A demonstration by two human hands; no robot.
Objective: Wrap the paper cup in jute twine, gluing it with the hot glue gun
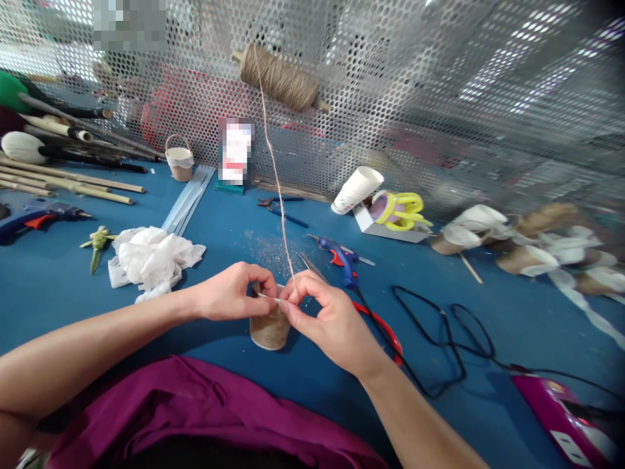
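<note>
A small cup [270, 329] wrapped in brown twine stands on the blue table in front of me, its upper part largely hidden by my fingers. My left hand [241, 291] is closed at the cup's rim, thumb and fingers pinching a short strand there. Right of it, my right hand [327, 312] pinches the twine [276, 176] close to the rim. That twine runs up to a spool of twine [279, 77] on a stick against the mesh panel. Scissors [311, 266] lie partly behind my right hand.
A blue glue gun [342, 258] with a black cord [442, 312] lies to the right. Left are crumpled white fabric [153, 257], another glue gun [41, 216] and bamboo sticks [73, 182]. Pliers [283, 210], a paper cup [359, 189] and a small basket [180, 163] stand farther back.
</note>
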